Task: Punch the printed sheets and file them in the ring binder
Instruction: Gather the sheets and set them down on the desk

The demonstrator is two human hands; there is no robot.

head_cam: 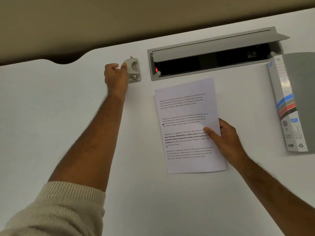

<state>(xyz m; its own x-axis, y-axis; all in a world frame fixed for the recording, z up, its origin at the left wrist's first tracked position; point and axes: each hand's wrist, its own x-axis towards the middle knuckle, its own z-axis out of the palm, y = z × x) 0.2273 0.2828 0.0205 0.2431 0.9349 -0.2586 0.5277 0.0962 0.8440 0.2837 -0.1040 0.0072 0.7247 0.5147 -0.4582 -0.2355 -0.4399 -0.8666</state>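
Printed sheets [187, 123] lie on the white desk [51, 108] just in front of the cable tray, long axis running away from the person and leaning slightly left at the far end. The text repeats in four blocks, each beginning "Village life is a peaceful, close-knit, and nature-connected way of living"; the third block is partly bold. How many sheets are stacked cannot be told from above.

At their right edge the right hand [226, 138] pinches the sheets, thumb on top over the third block and fingers curled underneath, out of sight.

Far left of the sheets, the left hand [115, 77] reaches out with fingers curled, its thumb on the grey hole punch [133, 69]; the other fingertips are hidden behind the knuckles. A cream knitted sleeve [56, 208] is pushed up the forearm.

The ring binder [289, 103] lies at the right, cut off by the frame edge, spine facing left and running front to back. Its spine label shows blue, red and dark stripes, "A/4" at the far end and a blue logo too blurred to read.

The cable tray [213, 53] has its lid raised; a small red light glows inside.
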